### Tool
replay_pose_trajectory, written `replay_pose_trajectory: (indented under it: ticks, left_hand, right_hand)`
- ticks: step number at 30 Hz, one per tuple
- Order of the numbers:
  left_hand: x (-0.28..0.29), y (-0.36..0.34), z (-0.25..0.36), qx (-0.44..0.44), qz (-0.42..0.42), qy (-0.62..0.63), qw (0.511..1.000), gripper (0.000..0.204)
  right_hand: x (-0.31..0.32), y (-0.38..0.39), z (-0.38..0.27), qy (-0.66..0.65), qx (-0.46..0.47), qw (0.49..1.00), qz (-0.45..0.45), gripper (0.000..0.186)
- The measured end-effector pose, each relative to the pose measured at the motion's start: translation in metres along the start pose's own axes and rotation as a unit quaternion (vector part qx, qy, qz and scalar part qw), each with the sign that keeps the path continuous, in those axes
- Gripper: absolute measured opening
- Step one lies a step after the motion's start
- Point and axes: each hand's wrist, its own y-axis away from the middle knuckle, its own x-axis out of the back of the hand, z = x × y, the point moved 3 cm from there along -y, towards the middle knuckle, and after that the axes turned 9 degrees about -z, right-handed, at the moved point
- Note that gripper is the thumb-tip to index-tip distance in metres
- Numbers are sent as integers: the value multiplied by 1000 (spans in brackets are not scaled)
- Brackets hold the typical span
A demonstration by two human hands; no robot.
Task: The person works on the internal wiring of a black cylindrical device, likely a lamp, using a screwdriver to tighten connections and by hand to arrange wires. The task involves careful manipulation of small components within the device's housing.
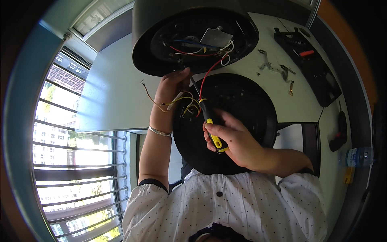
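Note:
My right hand [231, 135] is wrapped around the black and yellow handle of a screwdriver [215, 136]. Its thin metal shaft slants up and left toward my left hand [175, 82]. The fingers of that hand are pinched together at the lower rim of a dark round appliance housing [141, 44]; what they hold is hidden. The housing lies tipped with its open underside facing me, showing wires and a metal plate [216, 38]. A red wire [204, 80] runs from it down to a black round cover [242, 109], where yellow and white wires [187, 99] also hang.
Loose metal brackets [274, 66] lie on the white table [105, 88], right of the housing. Beyond them is an open black tool case [310, 60] with a red-handled tool. A black and red tool [340, 129] and a clear bottle [358, 156] sit at the far right. Barred windows [76, 169] line the left.

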Motion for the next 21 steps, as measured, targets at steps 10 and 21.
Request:
replay_pose_trajectory:
  ticks: [10, 21]
  left_hand:
    - [2, 0, 2, -11, 17, -28, 999, 21]
    - [7, -5, -3, 1, -104, 115, 988, 25]
  right_hand:
    - [-9, 1, 1, 84, -15, 996, -1, 34]
    - [-9, -4, 18, -297, -6, 952, -75, 29]
